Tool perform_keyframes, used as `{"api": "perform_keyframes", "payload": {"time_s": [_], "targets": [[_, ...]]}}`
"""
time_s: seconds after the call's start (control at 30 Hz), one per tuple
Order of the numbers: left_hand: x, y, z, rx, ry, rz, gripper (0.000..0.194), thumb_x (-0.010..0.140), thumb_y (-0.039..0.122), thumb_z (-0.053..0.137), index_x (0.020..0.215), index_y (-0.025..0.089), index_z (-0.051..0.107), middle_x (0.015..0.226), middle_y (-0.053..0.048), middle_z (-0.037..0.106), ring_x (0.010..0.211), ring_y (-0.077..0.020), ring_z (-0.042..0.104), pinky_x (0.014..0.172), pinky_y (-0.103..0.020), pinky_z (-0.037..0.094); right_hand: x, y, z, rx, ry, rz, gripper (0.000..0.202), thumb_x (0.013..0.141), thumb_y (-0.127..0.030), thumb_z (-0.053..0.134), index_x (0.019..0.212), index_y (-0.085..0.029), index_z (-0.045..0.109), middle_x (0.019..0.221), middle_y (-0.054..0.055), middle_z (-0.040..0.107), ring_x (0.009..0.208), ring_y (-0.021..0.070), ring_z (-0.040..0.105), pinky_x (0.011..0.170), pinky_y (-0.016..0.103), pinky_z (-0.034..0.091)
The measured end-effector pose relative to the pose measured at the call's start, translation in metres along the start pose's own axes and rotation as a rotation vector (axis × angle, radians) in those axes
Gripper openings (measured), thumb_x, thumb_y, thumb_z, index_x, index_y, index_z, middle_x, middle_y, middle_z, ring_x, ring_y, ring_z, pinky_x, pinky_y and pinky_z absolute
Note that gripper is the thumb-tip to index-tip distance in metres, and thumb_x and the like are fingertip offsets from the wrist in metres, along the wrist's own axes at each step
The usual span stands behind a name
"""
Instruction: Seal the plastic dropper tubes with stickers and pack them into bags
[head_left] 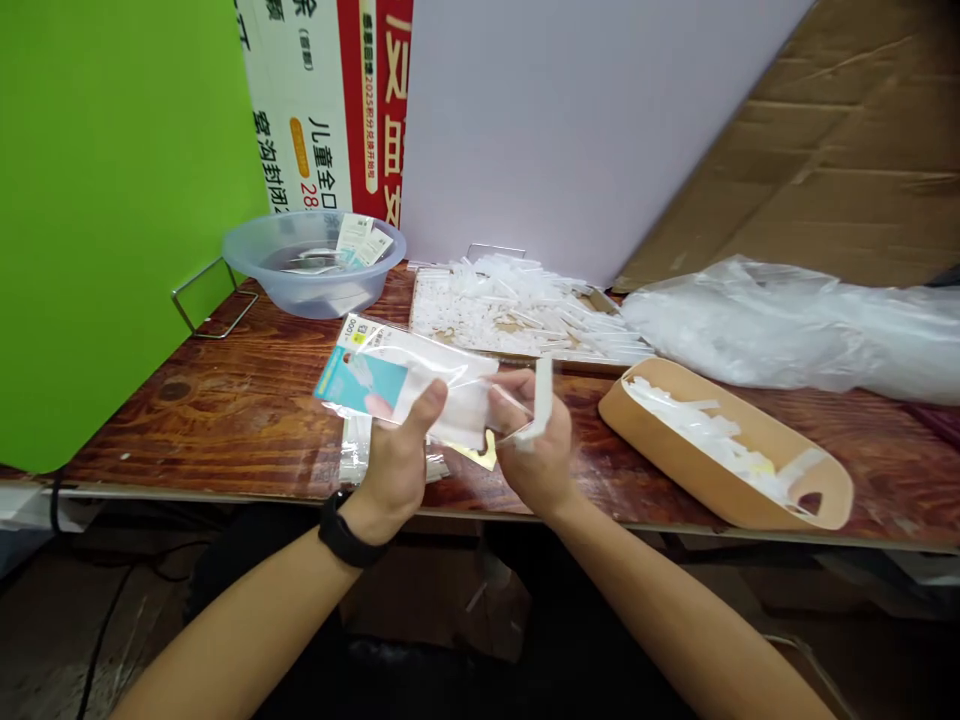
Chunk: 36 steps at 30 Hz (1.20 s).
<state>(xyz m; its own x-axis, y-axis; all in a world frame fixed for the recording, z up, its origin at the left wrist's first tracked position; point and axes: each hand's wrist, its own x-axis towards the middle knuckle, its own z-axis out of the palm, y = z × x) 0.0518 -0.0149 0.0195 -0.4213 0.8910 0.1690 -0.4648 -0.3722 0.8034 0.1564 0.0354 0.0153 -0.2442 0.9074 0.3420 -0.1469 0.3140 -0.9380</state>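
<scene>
My left hand [401,450] is closed on a flat clear plastic package [442,375] with a blue and white printed card in it, thumb on top. At the package's right end, my right hand [536,440] has its fingers bent. A white strip [545,395] sticks up from the right hand, held against the fingers. Slight blur hides exactly how the fingertips meet the package's end. Beneath the hands, more clear packages [354,450] and a pale yellow piece [480,452] lie on the wooden table [247,420].
A translucent blue basin [315,290] with packages stands back left. Behind the hands is a tray [517,310] heaped with white plastic pieces. To the right are a tan bin [667,450] of white strips and a large clear plastic bag [787,320]. Upright panels [562,120] line the back.
</scene>
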Motion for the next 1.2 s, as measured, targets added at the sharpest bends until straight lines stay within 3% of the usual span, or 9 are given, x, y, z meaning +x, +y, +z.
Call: {"api": "perform_keyframes", "payload": {"time_s": [0.07, 0.17, 0.27, 0.4, 0.5, 0.73, 0.97, 1.1, 1.2], "targets": [[0.006, 0.001, 0.005, -0.166, 0.115, 0.008, 0.037, 0.071, 0.033, 0.077, 0.102, 0.019, 0.063, 0.093, -0.002, 0.069, 0.09, -0.017, 0.066, 0.085, -0.028, 0.051, -0.005, -0.003, 0.005, -0.052, -0.077, 0.002, 0.029, 0.08, -0.047, 0.064, 0.084, -0.022, 0.052, 0.058, -0.004, 0.05, 0.041, 0.0098, 0.047, 0.038, 0.024, 0.041], [0.01, 0.001, 0.006, -0.208, 0.195, -0.032, 0.035, 0.066, 0.022, 0.079, 0.097, 0.017, 0.064, 0.088, 0.0, 0.07, 0.079, -0.0129, 0.066, 0.081, -0.025, 0.051, -0.009, -0.003, 0.01, -0.16, -0.084, -0.02, 0.028, 0.083, -0.048, 0.06, 0.081, -0.021, 0.052, 0.06, -0.003, 0.05, 0.047, 0.0099, 0.048, 0.042, 0.023, 0.042], [0.014, 0.004, -0.001, -0.225, 0.216, -0.098, 0.034, 0.065, 0.021, 0.078, 0.095, 0.015, 0.063, 0.086, -0.001, 0.07, 0.078, -0.0144, 0.066, 0.082, -0.028, 0.051, -0.011, 0.002, 0.005, -0.182, -0.133, -0.025, 0.03, 0.087, -0.049, 0.055, 0.093, -0.02, 0.059, 0.079, 0.003, 0.06, 0.063, 0.0144, 0.058, 0.053, 0.026, 0.051], [0.023, 0.011, -0.013, -0.243, 0.266, -0.124, 0.033, 0.063, 0.022, 0.079, 0.091, 0.013, 0.063, 0.085, -0.002, 0.069, 0.087, -0.0174, 0.065, 0.087, -0.03, 0.049, -0.012, 0.008, -0.007, -0.115, -0.362, -0.112, 0.046, 0.088, -0.048, 0.052, 0.126, -0.021, 0.054, 0.112, 0.01, 0.064, 0.097, 0.0244, 0.063, 0.083, 0.038, 0.054], [0.027, 0.014, -0.019, -0.241, 0.257, -0.128, 0.031, 0.065, 0.024, 0.077, 0.091, 0.014, 0.063, 0.086, -0.003, 0.069, 0.089, -0.0181, 0.065, 0.089, -0.031, 0.049, -0.011, 0.009, -0.01, -0.215, -0.463, -0.245, 0.039, 0.088, -0.04, 0.054, 0.122, -0.022, 0.059, 0.115, 0.011, 0.065, 0.102, 0.0262, 0.062, 0.09, 0.041, 0.052], [0.022, 0.012, -0.015, -0.249, 0.202, -0.09, 0.038, 0.065, 0.021, 0.079, 0.099, 0.016, 0.062, 0.092, -0.002, 0.07, 0.093, -0.018, 0.066, 0.088, -0.03, 0.049, -0.01, 0.014, -0.004, -0.383, -0.207, -0.256, 0.034, 0.079, -0.035, 0.069, 0.11, -0.022, 0.065, 0.103, 0.008, 0.07, 0.09, 0.0251, 0.067, 0.084, 0.039, 0.054], [0.026, 0.011, -0.019, -0.248, 0.236, -0.055, 0.045, 0.062, 0.022, 0.082, 0.103, 0.017, 0.063, 0.093, -0.002, 0.071, 0.087, -0.0168, 0.067, 0.088, -0.029, 0.05, -0.012, 0.027, -0.016, -0.275, -0.446, -0.283, 0.047, 0.086, -0.04, 0.058, 0.13, -0.023, 0.053, 0.124, 0.012, 0.062, 0.117, 0.0302, 0.057, 0.1, 0.047, 0.044], [0.025, 0.012, -0.019, -0.255, 0.207, -0.067, 0.04, 0.064, 0.02, 0.08, 0.1, 0.017, 0.064, 0.09, 0.0, 0.071, 0.082, -0.014, 0.066, 0.082, -0.026, 0.052, -0.011, 0.022, -0.009, -0.313, -0.331, -0.207, 0.033, 0.079, -0.032, 0.068, 0.112, -0.025, 0.065, 0.105, 0.009, 0.07, 0.099, 0.0289, 0.064, 0.089, 0.044, 0.05], [0.018, 0.016, -0.015, -0.263, 0.118, -0.089, 0.03, 0.071, 0.018, 0.076, 0.099, 0.021, 0.065, 0.092, 0.004, 0.071, 0.082, -0.01, 0.065, 0.078, -0.02, 0.052, -0.014, 0.016, -0.001, -0.219, -0.259, -0.077, 0.035, 0.078, -0.028, 0.071, 0.112, -0.031, 0.062, 0.091, 0.003, 0.07, 0.083, 0.023, 0.066, 0.078, 0.038, 0.054]]}}
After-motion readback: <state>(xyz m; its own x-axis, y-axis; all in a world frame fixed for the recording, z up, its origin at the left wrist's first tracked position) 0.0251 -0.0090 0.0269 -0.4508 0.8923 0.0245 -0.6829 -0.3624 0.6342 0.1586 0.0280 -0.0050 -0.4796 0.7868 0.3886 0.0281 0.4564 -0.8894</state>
